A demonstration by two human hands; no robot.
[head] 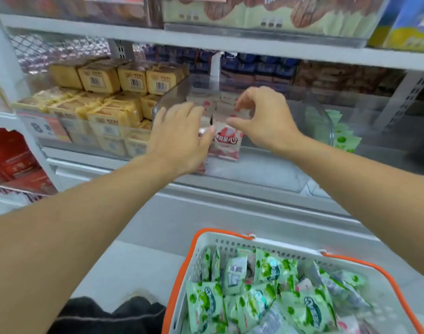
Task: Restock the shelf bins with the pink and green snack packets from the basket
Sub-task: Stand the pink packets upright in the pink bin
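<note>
1. Left of the clear bin (172, 97), yellow packaged cakes (114, 92) are stacked in rows on the same shelf.
2. The left hand (182, 138) reaches into the clear bin with fingers straight and spread flat against the pink packets (226, 143); it presses on them and grips nothing.
3. The pink packets stand upright in rows inside the clear bin, the front one facing out.
4. The right hand (261, 116) hovers over the bin's back rows, its thumb and forefinger narrowed to a pinch on the top edge of a pink packet.
5. Right of the clear bin, green packets (341, 133) sit in a neighbouring bin.
6. Below the clear bin, a white basket (230, 244) with orange rim holds many green packets and a few pink ones.
</note>
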